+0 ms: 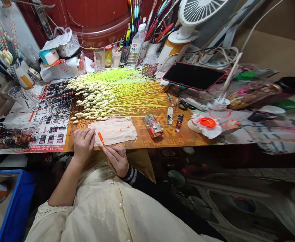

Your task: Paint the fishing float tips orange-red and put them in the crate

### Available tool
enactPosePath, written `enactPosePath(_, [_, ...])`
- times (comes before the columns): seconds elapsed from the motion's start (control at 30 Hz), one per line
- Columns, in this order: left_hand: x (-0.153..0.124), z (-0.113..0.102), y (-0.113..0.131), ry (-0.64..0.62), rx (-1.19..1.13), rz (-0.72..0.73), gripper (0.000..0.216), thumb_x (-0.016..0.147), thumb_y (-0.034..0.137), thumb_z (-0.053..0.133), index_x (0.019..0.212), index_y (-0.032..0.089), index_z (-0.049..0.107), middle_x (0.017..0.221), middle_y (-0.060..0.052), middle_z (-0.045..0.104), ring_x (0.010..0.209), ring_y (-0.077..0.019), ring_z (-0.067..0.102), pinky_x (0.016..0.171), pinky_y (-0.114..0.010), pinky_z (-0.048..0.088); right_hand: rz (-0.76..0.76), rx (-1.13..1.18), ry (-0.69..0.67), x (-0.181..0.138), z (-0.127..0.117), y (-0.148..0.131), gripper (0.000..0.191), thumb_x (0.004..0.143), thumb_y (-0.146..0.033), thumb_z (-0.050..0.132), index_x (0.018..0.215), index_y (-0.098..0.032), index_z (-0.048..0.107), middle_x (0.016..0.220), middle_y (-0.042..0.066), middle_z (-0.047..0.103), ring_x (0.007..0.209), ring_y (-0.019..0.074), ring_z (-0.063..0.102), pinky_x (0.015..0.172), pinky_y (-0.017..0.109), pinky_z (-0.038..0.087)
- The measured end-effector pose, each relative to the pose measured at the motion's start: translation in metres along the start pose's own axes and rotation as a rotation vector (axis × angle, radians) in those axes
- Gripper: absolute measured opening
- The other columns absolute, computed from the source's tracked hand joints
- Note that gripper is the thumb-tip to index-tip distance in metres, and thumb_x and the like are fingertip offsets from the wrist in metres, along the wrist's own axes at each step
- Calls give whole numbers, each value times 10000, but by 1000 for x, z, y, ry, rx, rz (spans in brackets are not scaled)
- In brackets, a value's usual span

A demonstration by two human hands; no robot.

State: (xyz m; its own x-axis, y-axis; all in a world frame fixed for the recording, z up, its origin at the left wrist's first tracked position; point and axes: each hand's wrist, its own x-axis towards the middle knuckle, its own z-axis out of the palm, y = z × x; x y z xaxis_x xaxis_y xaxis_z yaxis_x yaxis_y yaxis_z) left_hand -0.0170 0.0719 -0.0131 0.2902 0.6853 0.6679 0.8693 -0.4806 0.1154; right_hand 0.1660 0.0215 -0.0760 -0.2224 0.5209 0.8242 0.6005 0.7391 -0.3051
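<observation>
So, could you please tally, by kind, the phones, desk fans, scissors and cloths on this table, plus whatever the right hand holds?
Phone: 1
White desk fan: 1
Scissors: 1
Beige cloth: 1
Orange-tipped stick in the right hand: 1
Total: 5
</observation>
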Motion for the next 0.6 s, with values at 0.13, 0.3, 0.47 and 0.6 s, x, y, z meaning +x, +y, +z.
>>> enactPosePath(0.13, [-1, 0, 0, -7, -1, -11, 267, 937, 246, 533, 1181, 217, 636, 1058, -90, 713, 959, -212, 626, 935, -402, 383, 14, -23, -14, -1, 4, -1, 609, 911, -117, 517, 1493, -226, 378, 1171, 61, 692, 1034, 184, 546, 968, 367, 434])
enactPosePath(0.3, [-1, 0, 1, -4, 13, -8, 258, 938, 245, 531, 1168, 214, 644, 1051, -89, 717, 945, -208, 630, 921, -397, 389, 30, -41, -16, -4, 6, -1, 608, 911, -121, 525, 1491, -237, 382, 1187, 58, 688, 1047, 180, 550, 975, 362, 424])
enactPosePath(0.47, [1, -1, 2, 12, 7, 6, 232, 938, 228, 539, 1146, 211, 641, 1039, -77, 718, 923, -196, 629, 915, -385, 385, 29, -47, -10, -3, 7, -2, 613, 912, -109, 524, 1494, -234, 378, 1188, 63, 688, 1029, 186, 555, 966, 371, 421])
enactPosePath(0.6, [1, -1, 2, 12, 3, 9, 234, 936, 227, 545, 1150, 210, 638, 1037, -77, 716, 930, -198, 629, 917, -383, 379, 17, -42, -2, 0, 6, -3, 626, 899, -84, 536, 1490, -226, 385, 1189, 66, 689, 1021, 197, 546, 951, 382, 417])
